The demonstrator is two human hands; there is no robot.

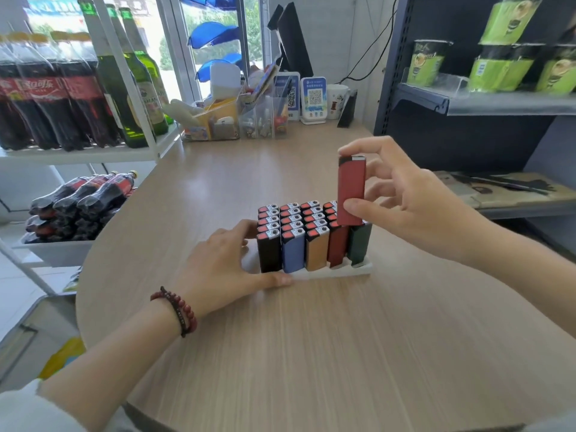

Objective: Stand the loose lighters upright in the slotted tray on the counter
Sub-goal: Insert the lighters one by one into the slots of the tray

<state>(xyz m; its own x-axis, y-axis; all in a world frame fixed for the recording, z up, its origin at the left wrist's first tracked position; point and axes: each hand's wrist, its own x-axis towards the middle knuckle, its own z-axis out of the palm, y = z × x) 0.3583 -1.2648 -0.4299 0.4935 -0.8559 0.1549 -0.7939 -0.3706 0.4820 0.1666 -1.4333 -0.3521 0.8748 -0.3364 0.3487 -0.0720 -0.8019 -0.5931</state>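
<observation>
Five columns of slim rectangular lighters [293, 226], upright in the white slotted plastic tray [336, 272] near the middle of the pale wood-grain counter [311, 353]. Front row, left to right: black lighter [269, 255], blue lighter [293, 254], tan lighter [317, 252], dark red lighter [338, 247], dark green lighter [360, 244]. Further rows packed close behind, red and silver tops upward; rear of the rightmost columns hidden by the raised lighter.

Held upright above the right end of the tray: one red rectangular lighter [351, 191] with a black and silver cap, pinched by the right hand [414, 201]. Thumb [355, 210] pressed low on the near face, index fingertip [344, 150] curled over the cap, remaining fingers bent behind the body. Lower end level with the tops of the dark red and dark green front lighters; contact with them impossible to tell.

Resting palm down at the left end of the tray: the left hand [224, 263], with a dark red bead bracelet [179, 310] on the wrist. Thumb stretched along the tray's front edge and touching it, fingers close together, nearly straight, laid against the left side of the black column.

At the counter's far end: clear plastic organisers [218, 120], blue QR-code stands [314, 99], a white mug [338, 99]. On the white rack [84, 155] at left, cola bottles [46, 98] and green glass bottles [124, 88]; on the dark shelf [386, 73] at right, green-wrapped cups [427, 65].
</observation>
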